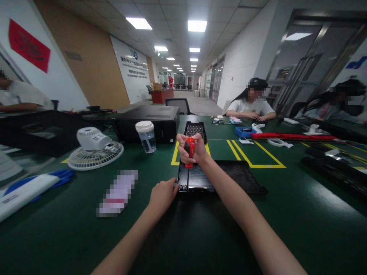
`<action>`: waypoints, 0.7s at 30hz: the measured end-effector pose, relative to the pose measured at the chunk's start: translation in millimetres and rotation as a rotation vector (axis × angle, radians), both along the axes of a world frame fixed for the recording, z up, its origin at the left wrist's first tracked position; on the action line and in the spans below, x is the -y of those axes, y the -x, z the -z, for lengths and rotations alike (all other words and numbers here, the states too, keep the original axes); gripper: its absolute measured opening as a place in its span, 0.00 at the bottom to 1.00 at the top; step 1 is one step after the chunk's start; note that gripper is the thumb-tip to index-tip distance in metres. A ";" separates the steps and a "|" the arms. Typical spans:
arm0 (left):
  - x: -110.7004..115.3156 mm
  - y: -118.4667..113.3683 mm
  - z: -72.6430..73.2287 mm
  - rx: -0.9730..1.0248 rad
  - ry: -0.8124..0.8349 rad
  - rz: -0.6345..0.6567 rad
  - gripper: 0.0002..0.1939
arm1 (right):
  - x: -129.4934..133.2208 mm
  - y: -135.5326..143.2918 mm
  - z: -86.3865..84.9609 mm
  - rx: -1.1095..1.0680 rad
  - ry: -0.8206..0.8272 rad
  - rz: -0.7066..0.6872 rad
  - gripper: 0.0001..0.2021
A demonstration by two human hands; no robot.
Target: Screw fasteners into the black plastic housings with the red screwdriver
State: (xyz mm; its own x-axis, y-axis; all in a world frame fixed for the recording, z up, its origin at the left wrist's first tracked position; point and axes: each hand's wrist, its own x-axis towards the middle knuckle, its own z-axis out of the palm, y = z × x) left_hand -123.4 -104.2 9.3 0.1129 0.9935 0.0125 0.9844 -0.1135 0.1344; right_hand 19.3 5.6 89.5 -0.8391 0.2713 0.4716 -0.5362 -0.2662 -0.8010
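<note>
My right hand (192,149) is wrapped round the red and black handle of a screwdriver (189,164). The shaft points down, its tip at the near left edge of a flat black panel (200,176). My left hand (164,193) rests on the table at the panel's left edge, fingertips against its near left corner; whether they pinch it is hard to see. Another black part (243,175) lies under or against the panel's right side. Behind my right hand lies a black tray (196,129) with small round items in it.
On the green table (160,236) stand a cup (146,138), a white fan (96,149) and a black case (149,118). Blue gloves (61,175) lie left, a blue box (243,131) and black parts (338,168) right. Other people sit at the far right and left.
</note>
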 end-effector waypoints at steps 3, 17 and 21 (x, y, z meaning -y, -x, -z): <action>1.0 -1.0 -2.3 -0.007 0.008 0.001 0.16 | 1.7 -0.3 1.3 -0.022 -0.002 -0.017 0.12; 0.1 -0.8 -0.7 -0.003 -0.002 -0.003 0.16 | 10.6 -2.3 4.6 -0.053 -0.012 -0.008 0.13; -0.2 -0.8 0.2 -0.002 -0.013 -0.003 0.16 | 13.7 -3.5 5.2 -0.055 -0.027 0.023 0.13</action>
State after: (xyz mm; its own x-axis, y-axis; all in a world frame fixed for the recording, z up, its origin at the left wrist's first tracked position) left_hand -122.7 -104.0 9.1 0.1103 0.9936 0.0254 0.9849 -0.1127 0.1313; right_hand 22.8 -8.1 84.3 -0.8055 0.2762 0.5244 -0.5853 -0.2319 -0.7769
